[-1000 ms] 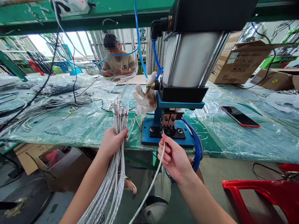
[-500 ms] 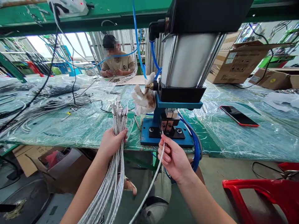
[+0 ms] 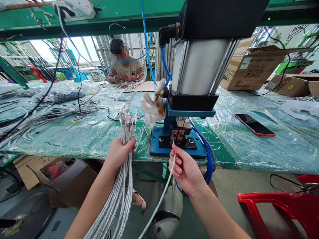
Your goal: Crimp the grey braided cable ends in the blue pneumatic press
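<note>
A thick bundle of silvery cables (image 3: 122, 186) is wrapped in my left hand (image 3: 121, 151), its metal-tipped ends pointing up above the thumb. My right hand (image 3: 185, 167) pinches one single silvery cable (image 3: 163, 194) near its tip. That tip sits at the copper-coloured jaws (image 3: 177, 134) of a pneumatic press (image 3: 200, 68); whether it is inside them is hard to see. The press stands on a blue base plate (image 3: 155, 149) at the bench's front edge. The single cable trails down toward the bottom of the view.
A phone (image 3: 254, 124) lies right of the press. Soiled white cloth (image 3: 153, 106) hangs at its left, blue air hoses (image 3: 210, 159) at its right. Loose cables (image 3: 57, 114) cover the left bench. A co-worker (image 3: 127, 69) sits opposite. Cardboard boxes (image 3: 251, 71) and a red stool (image 3: 279, 205) are at right.
The view has tilted very slightly, so things sit a little lower. Both hands keep their hold and place; the co-worker's head has turned a little.
</note>
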`<move>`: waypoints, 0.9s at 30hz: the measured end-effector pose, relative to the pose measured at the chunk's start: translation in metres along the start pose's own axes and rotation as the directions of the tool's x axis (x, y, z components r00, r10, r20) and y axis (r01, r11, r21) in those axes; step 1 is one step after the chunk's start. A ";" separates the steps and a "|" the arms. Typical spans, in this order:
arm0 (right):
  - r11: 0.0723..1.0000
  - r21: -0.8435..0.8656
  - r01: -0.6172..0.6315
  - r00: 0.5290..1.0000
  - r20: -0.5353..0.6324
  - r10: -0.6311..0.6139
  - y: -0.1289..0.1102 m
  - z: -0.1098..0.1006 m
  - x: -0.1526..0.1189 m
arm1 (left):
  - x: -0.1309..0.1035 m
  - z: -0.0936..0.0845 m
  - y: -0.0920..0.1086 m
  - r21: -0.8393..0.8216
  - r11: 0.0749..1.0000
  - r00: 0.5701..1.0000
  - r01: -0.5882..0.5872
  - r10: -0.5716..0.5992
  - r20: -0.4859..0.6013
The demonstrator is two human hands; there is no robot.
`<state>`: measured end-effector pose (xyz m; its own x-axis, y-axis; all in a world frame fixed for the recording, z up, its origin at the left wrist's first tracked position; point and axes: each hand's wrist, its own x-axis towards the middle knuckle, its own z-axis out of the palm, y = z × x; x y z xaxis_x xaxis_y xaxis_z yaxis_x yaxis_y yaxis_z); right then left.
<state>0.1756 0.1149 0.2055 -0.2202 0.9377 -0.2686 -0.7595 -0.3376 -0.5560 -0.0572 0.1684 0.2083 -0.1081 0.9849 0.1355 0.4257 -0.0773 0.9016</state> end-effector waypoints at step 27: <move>0.665 -0.735 -0.134 0.911 0.173 0.375 0.047 -0.053 -0.037 | 0.000 -0.002 -0.001 -0.187 0.982 0.998 0.033 -0.022 0.062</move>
<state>0.1805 0.0598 0.1482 -0.5913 0.7415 -0.3169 -0.0260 -0.4103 -0.9116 -0.0590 0.1678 0.2085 -0.0614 0.9941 0.0897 0.2466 -0.0720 0.9664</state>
